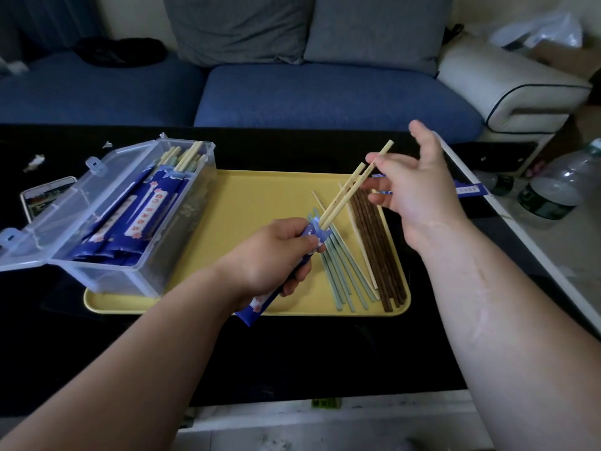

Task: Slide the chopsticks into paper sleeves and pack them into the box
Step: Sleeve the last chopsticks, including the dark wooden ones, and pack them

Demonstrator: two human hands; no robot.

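My left hand (273, 255) grips a blue paper sleeve (260, 304) with white flower print, held slanted over the yellow tray (253, 203). A pair of pale wooden chopsticks (351, 183) sticks out of the sleeve's upper end. My right hand (409, 187) pinches those chopsticks near their top between thumb and fingers. Loose pale green chopsticks (341, 271) and dark brown chopsticks (377, 252) lie on the tray's right part. A clear plastic box (130, 219), lid open to the left, stands on the tray's left end and holds several sleeved pairs.
The tray rests on a black table (325, 353). More blue sleeves (468, 188) lie behind my right hand near the table's right edge. A phone (45, 195) lies at the left. Plastic bottles (559, 187) stand on the floor at right; a blue sofa (292, 89) is behind.
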